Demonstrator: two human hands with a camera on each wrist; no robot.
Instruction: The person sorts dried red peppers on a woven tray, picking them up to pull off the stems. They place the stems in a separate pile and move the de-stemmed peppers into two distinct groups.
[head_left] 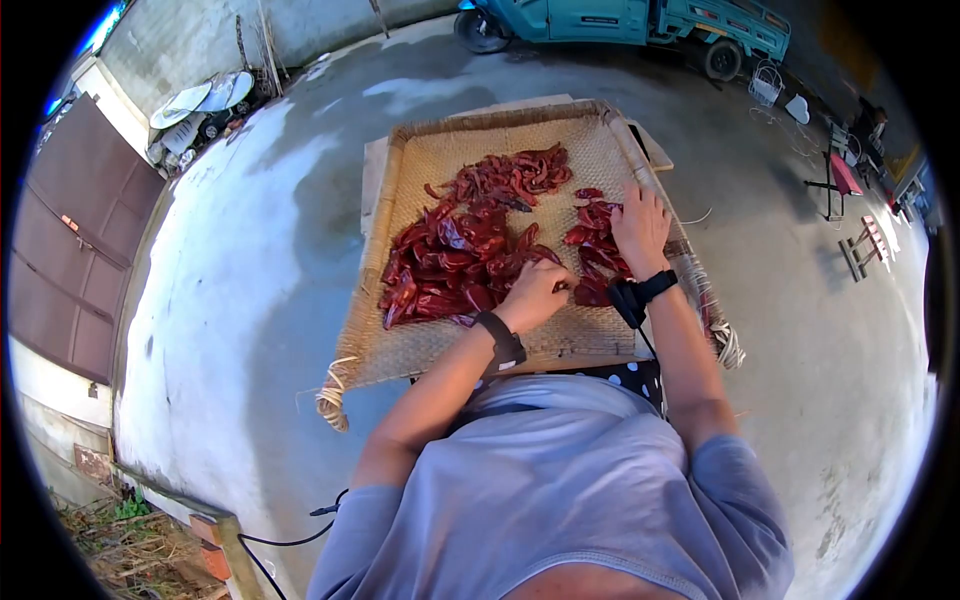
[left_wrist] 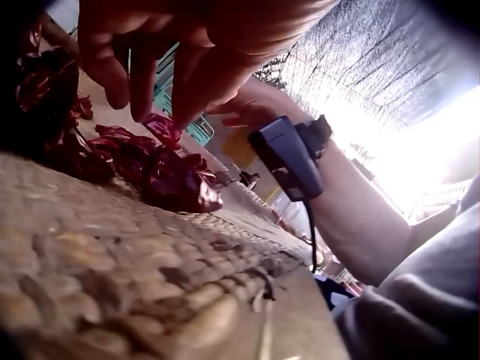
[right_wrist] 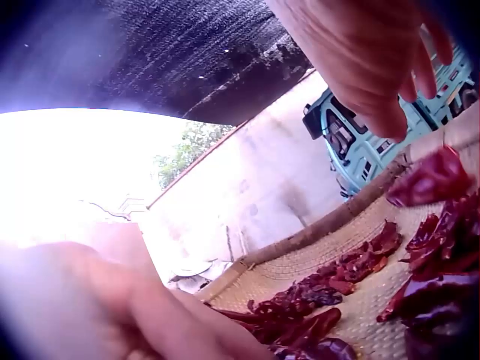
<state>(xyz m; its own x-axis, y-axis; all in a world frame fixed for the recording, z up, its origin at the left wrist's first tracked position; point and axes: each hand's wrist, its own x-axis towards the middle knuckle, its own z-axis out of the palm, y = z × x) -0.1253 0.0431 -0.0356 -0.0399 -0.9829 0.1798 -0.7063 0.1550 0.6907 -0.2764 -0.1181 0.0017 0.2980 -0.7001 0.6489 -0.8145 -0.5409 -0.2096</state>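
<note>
Red dried chili peppers lie on a woven tray [head_left: 590, 125] in a large heap [head_left: 450, 255], a cluster of thinner ones [head_left: 515, 175] behind it, and a small pile [head_left: 597, 240] at right. My left hand [head_left: 540, 293] hangs between the large heap and the small pile, fingers loosely bent. In the left wrist view its separated fingertips point down close over a pepper [left_wrist: 163, 130]. My right hand [head_left: 642, 232] stretches over the small pile, fingers extended forward. A pepper [right_wrist: 431, 178] shows just below its fingertips in the right wrist view.
The tray's raised rim [head_left: 650, 180] surrounds the peppers. It rests on a pale board [head_left: 375, 165] right in front of the body. Across the concrete floor [head_left: 250, 250] stand a teal cargo tricycle [head_left: 600, 20], a small stool [head_left: 868, 245] and a brown metal gate [head_left: 80, 220].
</note>
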